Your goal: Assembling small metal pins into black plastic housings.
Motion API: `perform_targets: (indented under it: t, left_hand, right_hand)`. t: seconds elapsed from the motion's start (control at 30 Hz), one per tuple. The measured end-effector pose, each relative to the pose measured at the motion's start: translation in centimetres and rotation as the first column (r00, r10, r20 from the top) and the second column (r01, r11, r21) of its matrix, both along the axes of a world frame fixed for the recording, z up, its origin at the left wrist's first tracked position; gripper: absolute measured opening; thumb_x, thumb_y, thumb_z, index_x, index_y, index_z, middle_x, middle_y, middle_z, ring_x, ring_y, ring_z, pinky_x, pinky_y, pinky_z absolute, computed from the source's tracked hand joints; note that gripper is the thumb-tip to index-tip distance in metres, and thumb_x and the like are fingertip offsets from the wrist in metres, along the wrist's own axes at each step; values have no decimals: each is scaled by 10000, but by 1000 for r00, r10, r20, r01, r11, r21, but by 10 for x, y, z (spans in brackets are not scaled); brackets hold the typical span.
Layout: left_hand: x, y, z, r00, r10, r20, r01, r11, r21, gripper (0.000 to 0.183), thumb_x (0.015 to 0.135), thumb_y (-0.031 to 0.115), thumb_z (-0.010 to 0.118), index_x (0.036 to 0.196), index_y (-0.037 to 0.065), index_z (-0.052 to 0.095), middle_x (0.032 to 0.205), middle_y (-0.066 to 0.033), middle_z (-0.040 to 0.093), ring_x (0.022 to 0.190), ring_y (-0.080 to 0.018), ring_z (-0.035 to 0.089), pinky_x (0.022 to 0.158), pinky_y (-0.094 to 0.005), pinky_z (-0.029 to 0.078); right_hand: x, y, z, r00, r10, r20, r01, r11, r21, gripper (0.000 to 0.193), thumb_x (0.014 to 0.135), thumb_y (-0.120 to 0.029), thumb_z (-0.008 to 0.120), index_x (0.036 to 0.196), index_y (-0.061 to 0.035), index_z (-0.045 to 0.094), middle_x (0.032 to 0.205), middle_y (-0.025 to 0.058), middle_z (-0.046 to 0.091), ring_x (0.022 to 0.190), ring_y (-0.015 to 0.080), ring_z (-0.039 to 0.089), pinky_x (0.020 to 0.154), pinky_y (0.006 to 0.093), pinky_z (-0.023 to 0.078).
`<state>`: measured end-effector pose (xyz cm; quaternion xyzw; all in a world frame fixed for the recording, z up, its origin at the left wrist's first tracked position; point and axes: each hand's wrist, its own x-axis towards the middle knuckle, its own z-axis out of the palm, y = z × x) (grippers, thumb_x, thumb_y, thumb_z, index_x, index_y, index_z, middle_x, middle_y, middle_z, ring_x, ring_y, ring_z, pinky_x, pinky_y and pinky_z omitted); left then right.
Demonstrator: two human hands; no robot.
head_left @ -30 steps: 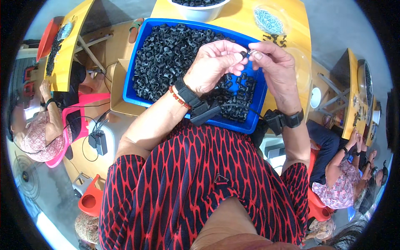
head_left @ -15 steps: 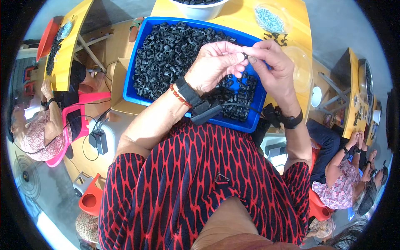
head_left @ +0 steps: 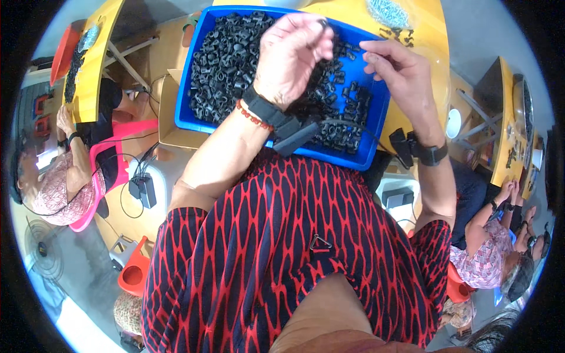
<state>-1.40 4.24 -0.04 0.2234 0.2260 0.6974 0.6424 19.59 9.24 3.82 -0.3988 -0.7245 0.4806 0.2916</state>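
A blue bin (head_left: 382, 126) lies before me, holding a heap of small black plastic fittings (head_left: 226, 65) on its left and centre. More black fittings (head_left: 344, 138) are gathered toward its near right side, with bare blue bottom showing above them. Over the bin's far middle, my left hand (head_left: 291, 56) is closed, pinching a small black plastic fitting (head_left: 322, 23) at its fingertips; most of that piece is hidden. My right hand (head_left: 403, 70) hovers above the bin's right rim, thumb and forefinger a little apart, with nothing visible between them.
On the yellow table (head_left: 432, 29), a clear container of pale blue screws (head_left: 388, 13) stands beyond the bin, with small dark pieces (head_left: 397, 36) beside it. A cardboard box (head_left: 170, 126) adjoins the bin's left. Other people sit at yellow tables on both sides.
My hands have come apart: the left moved up and left with the small fitting, the right shifted right. The bin appears higher in the picture.
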Motion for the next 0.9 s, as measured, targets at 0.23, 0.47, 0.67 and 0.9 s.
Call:
perform_targets:
  t: [0.23, 0.47, 0.67, 0.9]
  left_hand:
    - [2, 0, 11, 990, 119, 80, -118, 993, -17, 181, 932, 62, 615, 1109, 25, 622, 907, -84, 670, 776, -172, 651, 709, -296, 553]
    - [-3, 0, 11, 972, 216, 90, -214, 976, -32, 165, 926, 62, 622, 1087, 24, 625, 890, -85, 670, 758, -170, 643, 696, -290, 548]
    - [-5, -1, 10, 970, 217, 107, -214, 976, -37, 159, 924, 62, 622, 1078, 23, 624, 887, -89, 672, 758, -173, 644, 692, -295, 548]
    - [-4, 0, 11, 968, 209, 138, -198, 976, -93, 169, 929, 63, 615, 1093, 19, 617, 886, -95, 672, 754, -177, 645, 686, -300, 548]
  right_hand:
    - [-11, 6, -17, 880, 352, 320, -436, 866, 246, 125, 802, -47, 663, 923, -22, 680, 819, 148, 653, 771, 349, 642, 684, 388, 515]
    - [-27, 7, -37, 814, 461, 354, -565, 771, 295, 133, 781, -50, 667, 907, -8, 677, 835, 174, 654, 792, 358, 647, 691, 412, 518]
    - [-24, 9, -34, 770, 380, 513, -576, 760, 302, 107, 777, -57, 670, 869, -4, 666, 823, 180, 650, 798, 370, 636, 699, 422, 516]
    - [-26, 15, -31, 840, 313, 444, -470, 828, 305, 75, 776, -39, 658, 849, -23, 657, 812, 163, 651, 803, 360, 636, 707, 411, 509]
